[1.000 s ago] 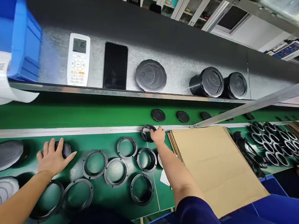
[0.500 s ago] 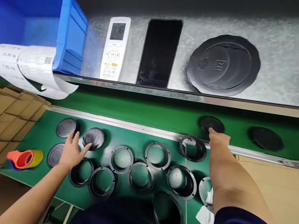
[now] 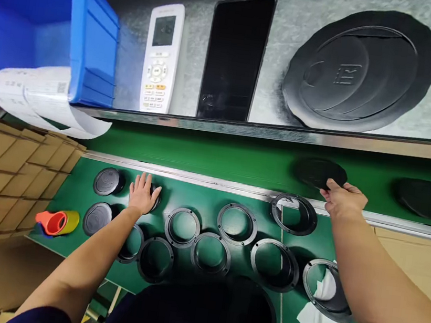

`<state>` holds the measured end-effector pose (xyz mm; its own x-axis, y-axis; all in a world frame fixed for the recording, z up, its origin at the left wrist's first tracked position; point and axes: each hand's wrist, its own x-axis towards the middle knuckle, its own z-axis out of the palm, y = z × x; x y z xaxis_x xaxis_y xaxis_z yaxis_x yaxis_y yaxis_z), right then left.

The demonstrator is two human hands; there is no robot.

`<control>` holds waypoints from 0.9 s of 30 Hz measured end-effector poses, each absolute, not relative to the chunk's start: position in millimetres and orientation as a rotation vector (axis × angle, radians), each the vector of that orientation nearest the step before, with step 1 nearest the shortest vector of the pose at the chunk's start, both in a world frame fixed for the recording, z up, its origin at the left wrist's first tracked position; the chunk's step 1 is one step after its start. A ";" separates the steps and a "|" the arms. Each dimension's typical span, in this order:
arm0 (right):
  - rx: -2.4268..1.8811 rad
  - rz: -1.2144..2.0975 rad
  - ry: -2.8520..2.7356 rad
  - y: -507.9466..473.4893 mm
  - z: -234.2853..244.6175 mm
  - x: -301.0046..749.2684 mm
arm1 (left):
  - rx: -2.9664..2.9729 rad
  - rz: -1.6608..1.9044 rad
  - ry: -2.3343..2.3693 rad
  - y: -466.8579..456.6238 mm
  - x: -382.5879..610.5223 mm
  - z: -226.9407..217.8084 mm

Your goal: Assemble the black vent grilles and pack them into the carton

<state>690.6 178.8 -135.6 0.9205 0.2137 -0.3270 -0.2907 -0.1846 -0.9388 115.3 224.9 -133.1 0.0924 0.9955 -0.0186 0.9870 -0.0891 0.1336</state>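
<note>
The right hand's fingers [image 3: 333, 186] touch a black disc [image 3: 317, 172], with a black ring [image 3: 294, 214] just beneath them. Just past the left hand's fingertips [image 3: 143, 179], a metal rail [image 3: 205, 177] crosses the way.

The left hand [image 3: 142, 194] hides most of a round black plastic piece [image 3: 155, 198] on the green desk [image 3: 77, 185]. Dark clothing [image 3: 180, 310] covers much of a large black plastic ring [image 3: 264, 311] at the near side. The print on the curling white paper labels [image 3: 33, 95] is too small to read.
</note>
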 end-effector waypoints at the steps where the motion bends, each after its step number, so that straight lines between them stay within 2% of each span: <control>1: -1.677 0.486 0.020 177.5 -129.7 677.5 | 2.259 0.189 2.028 224.1 111.5 -131.5; 7: -1.477 1.092 -0.628 144.8 -93.3 500.9 | 2.078 0.925 2.087 203.0 62.3 -94.0; 10: -1.391 1.447 -0.932 114.1 -88.2 375.0 | 1.969 1.069 2.177 170.7 26.5 -79.7; 13: -1.410 1.634 -1.138 90.9 -95.0 268.5 | 1.861 1.136 2.227 128.1 -2.8 -79.3; 18: -1.667 1.424 -1.721 87.0 -102.2 179.7 | 1.792 1.047 2.156 67.6 -23.3 -102.5; 22: -1.831 1.246 -1.899 95.0 -99.1 164.1 | 1.813 0.878 2.078 45.4 -23.2 -118.7; 27: -1.995 1.027 -2.038 85.0 -98.0 168.6 | 2.098 0.546 1.856 43.4 -13.7 -117.3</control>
